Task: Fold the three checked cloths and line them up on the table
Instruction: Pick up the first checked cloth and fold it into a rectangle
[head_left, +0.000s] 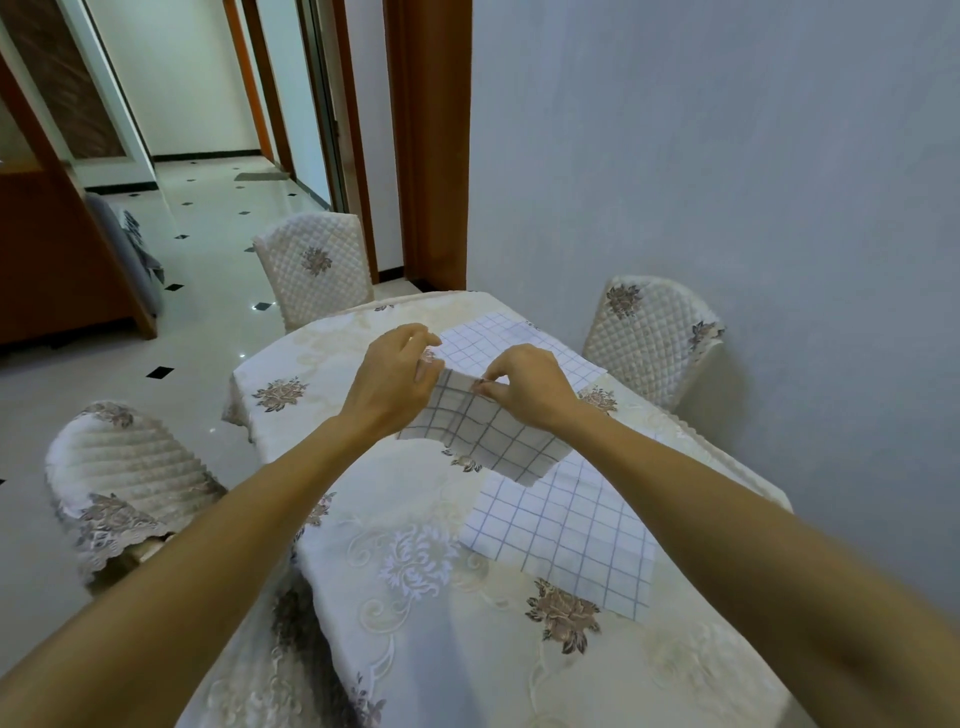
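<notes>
Middle checked cloth (483, 431) mid-fold, edge pinched by fingers of left hand (395, 371) and right hand (524, 387). Far cloth (498, 338), near cloth (566, 525) flat on desk (415, 623), seemingly unfolded.

Three quilted chairs (317, 270) — glossy tiled floor (208, 322) beyond.

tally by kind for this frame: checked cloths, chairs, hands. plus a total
White checked cloths: 3 (held cloth, far cloth, near cloth)
Cream quilted chairs: 3 (far chair, wall-side chair, near chair)
Bare hands: 2 (left hand, right hand), both pinching the held cloth
Total: 8
</notes>
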